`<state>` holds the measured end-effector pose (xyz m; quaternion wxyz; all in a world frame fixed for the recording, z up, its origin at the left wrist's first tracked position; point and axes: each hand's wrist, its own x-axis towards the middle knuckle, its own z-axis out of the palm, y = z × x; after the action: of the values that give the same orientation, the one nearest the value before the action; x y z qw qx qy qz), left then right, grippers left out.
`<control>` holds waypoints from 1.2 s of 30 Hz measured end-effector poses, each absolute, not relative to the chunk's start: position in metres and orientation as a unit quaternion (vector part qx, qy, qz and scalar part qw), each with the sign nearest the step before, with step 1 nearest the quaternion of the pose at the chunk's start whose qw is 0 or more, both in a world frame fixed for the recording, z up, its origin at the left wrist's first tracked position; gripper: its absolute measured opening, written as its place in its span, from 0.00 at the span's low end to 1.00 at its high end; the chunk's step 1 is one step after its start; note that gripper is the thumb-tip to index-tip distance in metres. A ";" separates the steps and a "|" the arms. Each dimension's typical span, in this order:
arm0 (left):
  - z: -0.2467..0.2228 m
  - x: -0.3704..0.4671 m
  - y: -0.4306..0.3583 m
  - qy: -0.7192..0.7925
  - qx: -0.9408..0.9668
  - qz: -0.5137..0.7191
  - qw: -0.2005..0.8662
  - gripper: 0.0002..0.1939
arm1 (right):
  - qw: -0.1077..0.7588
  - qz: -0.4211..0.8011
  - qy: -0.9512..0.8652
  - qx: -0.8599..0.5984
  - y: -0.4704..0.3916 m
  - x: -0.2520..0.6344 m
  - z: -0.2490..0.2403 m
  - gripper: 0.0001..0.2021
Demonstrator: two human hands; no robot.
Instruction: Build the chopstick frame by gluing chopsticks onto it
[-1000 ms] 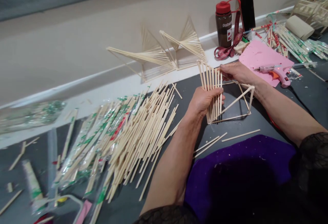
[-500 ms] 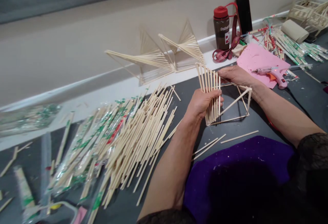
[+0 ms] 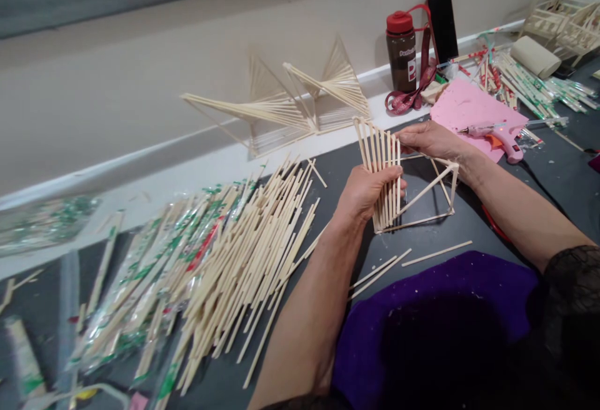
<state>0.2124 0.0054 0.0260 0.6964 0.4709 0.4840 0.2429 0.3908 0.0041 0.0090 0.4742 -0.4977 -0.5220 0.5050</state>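
A wooden stick frame point(image 3: 427, 190) stands on the dark table, with a fanned row of slanted sticks along its left side. My left hand point(image 3: 366, 190) is closed round this row, thumb across the front and fingertips showing behind. At the row's upper right edge, my right hand point(image 3: 423, 139) pinches the end of a stick; its fingertips are partly hidden behind the sticks. Left of my hands lies a large pile of bare sticks point(image 3: 255, 260). Three loose sticks lie in front of the frame, one of them point(image 3: 437, 253) apart from the others.
Two twisted stick structures point(image 3: 281, 107) stand against the wall. Behind my right arm are a bottle point(image 3: 401, 54), a phone point(image 3: 443, 27), pink paper point(image 3: 462, 107) and a glue gun point(image 3: 497, 136). Wrapped chopsticks point(image 3: 140, 272) lie at left, more at right. Purple cloth point(image 3: 440, 285) is nearest me.
The view has shifted slightly, so the things on the table appear a little further left. Both hands keep nearly the same hold on the stick frame.
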 end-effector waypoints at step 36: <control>0.023 0.205 0.011 0.401 0.485 0.228 0.743 0.08 | 0.508 0.535 -0.495 -0.459 0.000 0.389 0.011 0.14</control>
<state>0.2051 0.0109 0.0227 0.7430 0.4849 0.4012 0.2278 0.3890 -0.0001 0.0109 0.5084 -0.4593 -0.4946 0.5347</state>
